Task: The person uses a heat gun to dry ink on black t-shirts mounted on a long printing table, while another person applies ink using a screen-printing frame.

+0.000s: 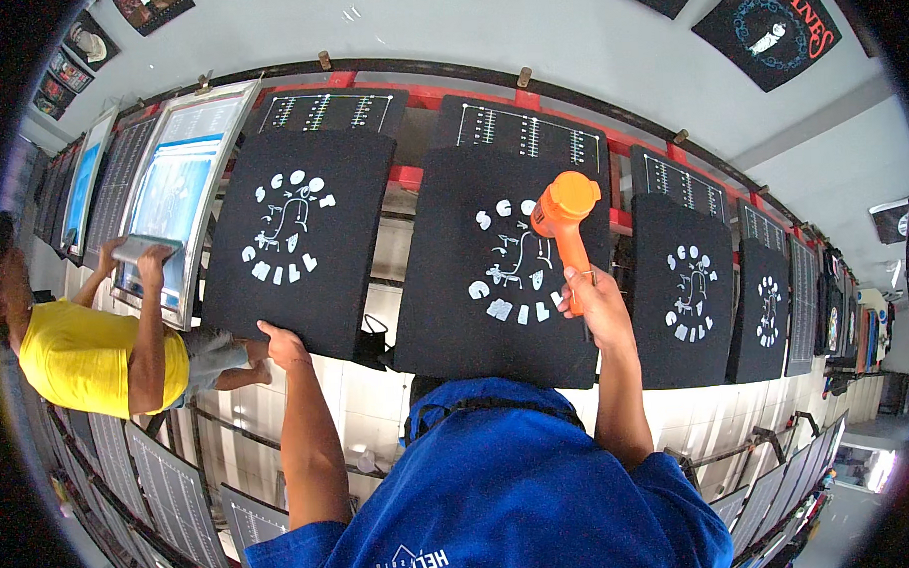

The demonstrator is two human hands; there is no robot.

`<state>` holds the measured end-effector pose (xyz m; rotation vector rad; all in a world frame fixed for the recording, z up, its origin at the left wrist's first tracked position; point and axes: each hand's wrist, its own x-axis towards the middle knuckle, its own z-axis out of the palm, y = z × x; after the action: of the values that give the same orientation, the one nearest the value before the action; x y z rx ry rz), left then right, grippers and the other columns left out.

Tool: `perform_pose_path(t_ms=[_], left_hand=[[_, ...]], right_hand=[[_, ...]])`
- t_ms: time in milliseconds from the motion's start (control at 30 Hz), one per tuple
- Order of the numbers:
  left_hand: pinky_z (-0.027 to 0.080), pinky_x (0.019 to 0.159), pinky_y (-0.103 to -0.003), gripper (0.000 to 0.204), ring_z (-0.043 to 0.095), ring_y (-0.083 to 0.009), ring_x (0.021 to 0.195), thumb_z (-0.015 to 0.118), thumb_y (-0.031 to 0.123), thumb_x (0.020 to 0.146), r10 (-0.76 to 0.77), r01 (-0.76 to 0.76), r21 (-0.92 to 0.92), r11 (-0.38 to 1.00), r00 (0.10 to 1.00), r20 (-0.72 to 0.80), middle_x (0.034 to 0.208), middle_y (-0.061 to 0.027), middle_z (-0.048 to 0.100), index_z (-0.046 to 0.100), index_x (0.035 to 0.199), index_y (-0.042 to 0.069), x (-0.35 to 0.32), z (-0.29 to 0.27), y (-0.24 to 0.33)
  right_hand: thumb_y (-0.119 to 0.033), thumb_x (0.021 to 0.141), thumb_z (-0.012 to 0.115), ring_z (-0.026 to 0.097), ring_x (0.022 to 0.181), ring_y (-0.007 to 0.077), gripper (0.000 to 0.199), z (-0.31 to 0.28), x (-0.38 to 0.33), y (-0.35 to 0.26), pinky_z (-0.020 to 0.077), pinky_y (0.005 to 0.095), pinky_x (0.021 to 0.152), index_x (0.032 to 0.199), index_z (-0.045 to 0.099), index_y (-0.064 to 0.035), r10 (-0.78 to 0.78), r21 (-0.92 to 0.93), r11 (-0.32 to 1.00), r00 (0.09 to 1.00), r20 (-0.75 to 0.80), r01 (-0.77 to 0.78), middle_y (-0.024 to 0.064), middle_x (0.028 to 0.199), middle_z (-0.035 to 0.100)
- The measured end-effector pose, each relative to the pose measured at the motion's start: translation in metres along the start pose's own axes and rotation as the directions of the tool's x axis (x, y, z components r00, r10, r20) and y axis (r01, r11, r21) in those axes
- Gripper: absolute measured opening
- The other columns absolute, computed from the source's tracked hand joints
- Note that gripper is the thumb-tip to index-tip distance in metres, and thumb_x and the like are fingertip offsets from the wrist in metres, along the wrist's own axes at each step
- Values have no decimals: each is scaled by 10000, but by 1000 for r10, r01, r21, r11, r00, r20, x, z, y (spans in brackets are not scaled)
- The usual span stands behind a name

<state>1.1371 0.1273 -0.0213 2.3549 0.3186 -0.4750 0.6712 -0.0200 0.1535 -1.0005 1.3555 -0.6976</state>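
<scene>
Orange blow-dryer (569, 202), head at far end, held over blk fabric pc. (460, 284) w/ white lettered-ring print (515, 267); matching blk cloth (298, 239) lies flat just to L, gap btwn.

There is one orange heat blower (570, 230), four laid-out black printed cloths (303, 234), two framed screens (176, 189) and one co-worker (102, 356).

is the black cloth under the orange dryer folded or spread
Spread: the black cloth lies flat, its white print facing up, partly hidden by the orange dryer.
</scene>
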Motion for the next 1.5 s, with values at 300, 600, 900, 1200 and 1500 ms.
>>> perform_pose_path(t_ms=[300, 600, 900, 1200, 1500], left_hand=[[382, 999, -433, 1017, 542, -389, 1143, 215, 749, 864, -31, 31, -10, 999, 999, -24, 1201, -273, 575, 554, 1141, -169, 7, 2, -4], [389, 993, -434, 1023, 544, -377, 1136, 226, 761, 853, -48, 48, 10, 999, 998, -50, 1198, -270, 577, 560, 1138, -163, 16, 6, -7], [403, 979, -429, 1002, 558, -376, 1118, 186, 736, 875, -23, 25, 35, 999, 998, -52, 1173, -262, 596, 587, 1108, -152, 4, 4, -2], [416, 964, -417, 971, 577, -407, 1071, 238, 689, 901, 37, -38, -14, 999, 997, -73, 1100, -324, 601, 589, 1025, -208, 9, 7, -6], [428, 947, -421, 984, 587, -407, 1051, 241, 704, 890, 16, -15, 9, 1000, 996, -93, 1087, -309, 614, 596, 1017, -204, 5, 5, -3]], right_hand=[[-316, 924, 576, 576, 590, 116, 294, 2, -4, -7, 453, 234, 517, 975, 558, -27, 44, 27, 999, 997, 62, -45, 18, 716, 562], [-296, 931, 578, 572, 587, 108, 270, 18, -10, -2, 461, 230, 527, 992, 559, -33, 19, -10, 1000, 992, 122, -18, 12, 719, 559], [-297, 926, 586, 570, 594, 112, 269, 26, 1, -5, 459, 234, 528, 992, 558, -38, 26, -1, 1000, 988, 152, -26, 17, 715, 558], [-313, 928, 575, 582, 600, 116, 284, 23, -8, -6, 460, 235, 520, 972, 559, -33, 11, -58, 998, 995, 98, -5, 18, 703, 558], [-300, 932, 566, 584, 603, 115, 270, 22, -16, -2, 467, 242, 526, 977, 560, -34, 46, -22, 999, 992, 117, -44, 18, 717, 560]])
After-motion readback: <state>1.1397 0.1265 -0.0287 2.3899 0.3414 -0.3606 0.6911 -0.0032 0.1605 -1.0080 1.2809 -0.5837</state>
